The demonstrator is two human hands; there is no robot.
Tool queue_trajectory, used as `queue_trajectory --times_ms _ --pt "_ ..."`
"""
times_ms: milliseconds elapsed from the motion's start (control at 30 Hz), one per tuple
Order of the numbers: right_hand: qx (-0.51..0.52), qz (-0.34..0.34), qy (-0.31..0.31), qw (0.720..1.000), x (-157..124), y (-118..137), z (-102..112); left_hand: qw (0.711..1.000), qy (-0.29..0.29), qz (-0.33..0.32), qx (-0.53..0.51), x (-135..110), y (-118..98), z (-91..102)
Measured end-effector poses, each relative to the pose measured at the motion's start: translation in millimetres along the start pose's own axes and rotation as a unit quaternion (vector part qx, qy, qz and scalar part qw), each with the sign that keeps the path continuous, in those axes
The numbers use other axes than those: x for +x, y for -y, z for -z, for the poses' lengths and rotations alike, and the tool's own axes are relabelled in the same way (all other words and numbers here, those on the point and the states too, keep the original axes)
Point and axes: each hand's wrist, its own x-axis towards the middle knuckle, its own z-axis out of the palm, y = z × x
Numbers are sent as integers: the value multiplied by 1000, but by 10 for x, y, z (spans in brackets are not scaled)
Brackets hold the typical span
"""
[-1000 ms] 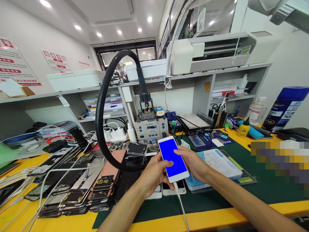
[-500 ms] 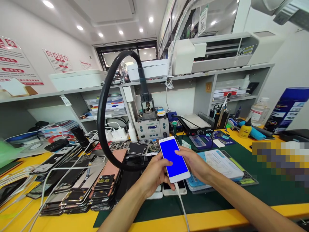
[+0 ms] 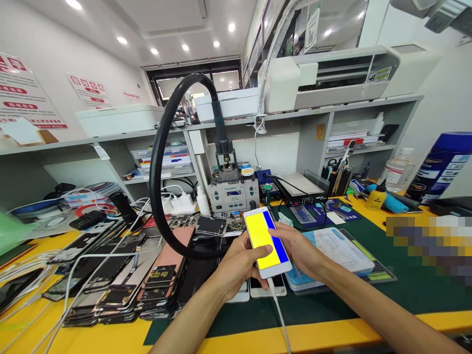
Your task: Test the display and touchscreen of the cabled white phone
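Observation:
Between both hands is a white smartphone (image 3: 275, 271), tilted toward me, its screen mostly yellow with a blue strip down the right side. My left hand (image 3: 241, 255) is closed around its left edge, the thumb lying across the lower screen. On the opposite edge my right hand (image 3: 297, 246) grips the phone, its thumb at the blue strip. A white cable (image 3: 277, 307) runs from the phone's bottom end toward the front edge. Below the hands, another white phone (image 3: 267, 291) lies on the green mat (image 3: 313, 314).
Stacks of phone parts (image 3: 121, 285) fill the left of the yellow bench. Behind the hands stands a hot-air station (image 3: 234, 194) with a thick black hose (image 3: 157, 162) arching leftward. A blue-and-white case (image 3: 339, 250) lies right of the hands. Bottles (image 3: 396, 169) stand at the back right.
The phone's screen has turned from all blue to mostly yellow with a blue strip at right. My left thumb has moved rightward across the screen. Both hands keep their hold.

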Motion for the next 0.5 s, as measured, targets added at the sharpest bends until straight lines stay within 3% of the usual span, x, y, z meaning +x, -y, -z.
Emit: queue_trajectory --times_ms 333,500 --pt "17 1 14 1000 7 -5 2 1000 0 2 -10 11 7 3" --pt "18 -1 4 1000 18 -6 -1 997 24 7 -74 8 -15 20"
